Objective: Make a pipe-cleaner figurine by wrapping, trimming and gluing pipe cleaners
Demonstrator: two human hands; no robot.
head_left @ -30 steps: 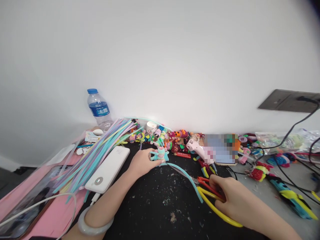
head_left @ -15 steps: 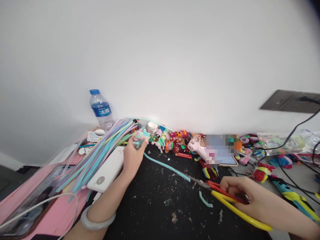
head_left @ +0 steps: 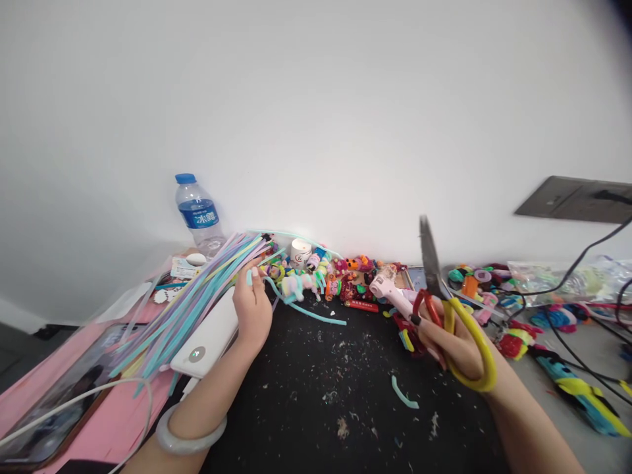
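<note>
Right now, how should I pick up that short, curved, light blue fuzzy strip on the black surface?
I'd pinch the strip mid-curve, from above: it's thin and lies along the black surface, apart from other strips. Come from the near left, since the right hand holds metal scissors with red and yellow handles beyond it, to the right.

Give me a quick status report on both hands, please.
Right hand holding raised red-and-yellow-handled metal scissors. Left hand near white rectangular power bank, grip unclear. Short light-blue fuzzy strip lying on black mat.
</note>
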